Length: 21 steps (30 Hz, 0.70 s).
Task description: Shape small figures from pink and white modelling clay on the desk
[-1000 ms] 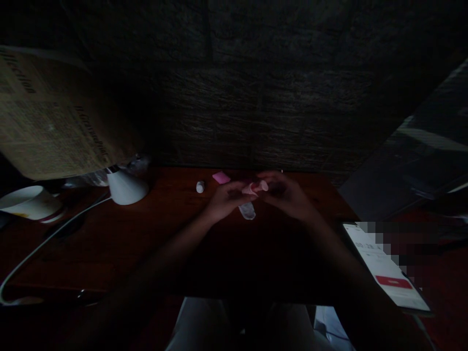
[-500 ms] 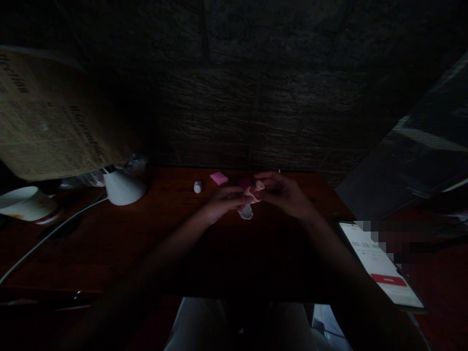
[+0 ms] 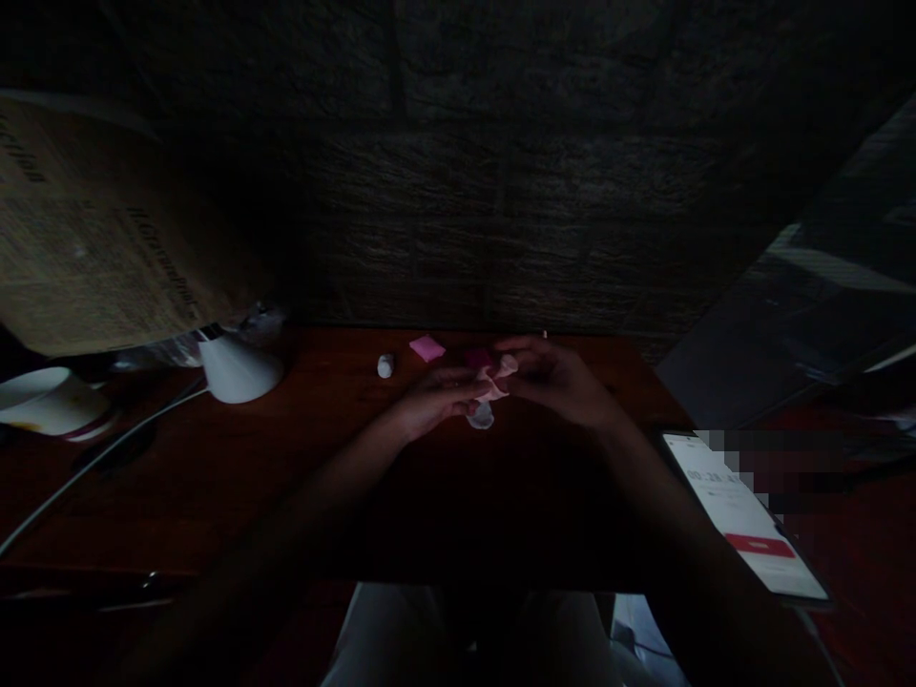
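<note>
My left hand (image 3: pixel 444 396) and my right hand (image 3: pixel 554 380) meet above the table's far half. Between them is a small, soft-looking pale pink piece (image 3: pixel 493 384), folded or pinched, its kind unclear in the dim light. The fingers of both hands are closed on it. Just below hangs or lies a whitish, see-through scrap (image 3: pixel 481 416); whether it is joined to the pink piece I cannot tell. Behind the fingers shows a darker pink patch (image 3: pixel 478 358). Left of the hands lie a pink square (image 3: pixel 427 347) and a small whitish lump (image 3: pixel 385 365).
On the brown wooden table (image 3: pixel 315 420) stand a white cone-shaped object (image 3: pixel 239 368) with a cable (image 3: pixel 107 453) and a paper cup (image 3: pixel 53 399). A printed paper bag (image 3: pixel 93 229) is behind them. A lit phone (image 3: pixel 737 515) lies right; a brick wall (image 3: pixel 458 191) rises behind.
Both hands stay nearly in place, still on the pale pink piece, which has shifted slightly in the fingers. The picture is somewhat darker, and the view has moved a little.
</note>
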Tool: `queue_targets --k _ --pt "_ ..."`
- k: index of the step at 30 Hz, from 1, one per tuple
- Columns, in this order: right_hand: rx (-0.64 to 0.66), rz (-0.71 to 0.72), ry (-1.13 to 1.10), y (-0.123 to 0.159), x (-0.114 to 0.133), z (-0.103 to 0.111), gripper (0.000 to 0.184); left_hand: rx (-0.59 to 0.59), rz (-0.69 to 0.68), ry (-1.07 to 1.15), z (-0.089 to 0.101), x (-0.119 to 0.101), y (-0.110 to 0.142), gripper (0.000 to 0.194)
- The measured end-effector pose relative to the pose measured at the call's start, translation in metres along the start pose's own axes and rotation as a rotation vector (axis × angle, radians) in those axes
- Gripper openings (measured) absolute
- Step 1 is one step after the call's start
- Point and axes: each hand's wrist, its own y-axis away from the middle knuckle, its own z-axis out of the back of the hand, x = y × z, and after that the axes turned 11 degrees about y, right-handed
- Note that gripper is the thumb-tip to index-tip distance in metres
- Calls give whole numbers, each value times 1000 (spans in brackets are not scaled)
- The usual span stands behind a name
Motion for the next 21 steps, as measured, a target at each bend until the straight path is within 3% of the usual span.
queue_targets --k 5,15,21 --pt "62 -53 -53 2 0 5 54 21 21 45 0 0 1 43" --pt "78 -91 -108 1 0 3 51 46 60 61 -1 1 2 42" --pt "121 -119 -186 2 5 7 61 92 145 114 0 3 2 44"
